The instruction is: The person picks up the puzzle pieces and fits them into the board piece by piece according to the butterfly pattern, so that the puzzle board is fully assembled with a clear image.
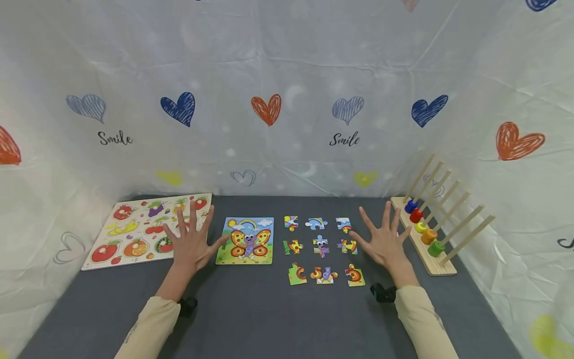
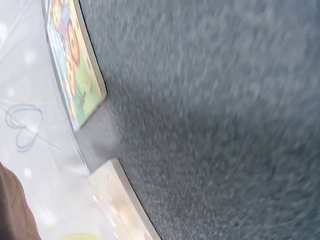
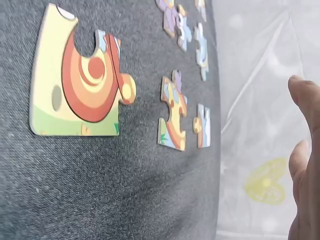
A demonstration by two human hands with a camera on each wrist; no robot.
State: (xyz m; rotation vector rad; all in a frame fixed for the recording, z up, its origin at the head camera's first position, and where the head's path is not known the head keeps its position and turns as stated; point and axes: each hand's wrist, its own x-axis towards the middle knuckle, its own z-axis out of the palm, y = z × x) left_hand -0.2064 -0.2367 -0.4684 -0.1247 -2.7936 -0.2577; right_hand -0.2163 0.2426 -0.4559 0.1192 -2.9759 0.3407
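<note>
My left hand [image 1: 190,249] is spread with straight fingers, holding nothing, between a fruit board [image 1: 148,232] and a butterfly picture board [image 1: 245,241]. Its fingers overlap the fruit board's right part in the head view, and the thumb tip meets the butterfly board's left edge there. My right hand [image 1: 384,244], also spread and holding nothing, is just right of several loose jigsaw pieces laid out in rows. Nearest it are a piece with an orange wing [image 1: 347,246] and a corner piece with a red-orange swirl [image 3: 90,85].
A wooden peg stand [image 1: 441,267] with upright rods and coloured beads stands at the right. Behind the grey table [image 1: 269,319] hangs a white curtain [image 1: 296,65] printed with hearts. A purple butterfly-body piece [image 1: 321,247] lies amid the puzzle rows.
</note>
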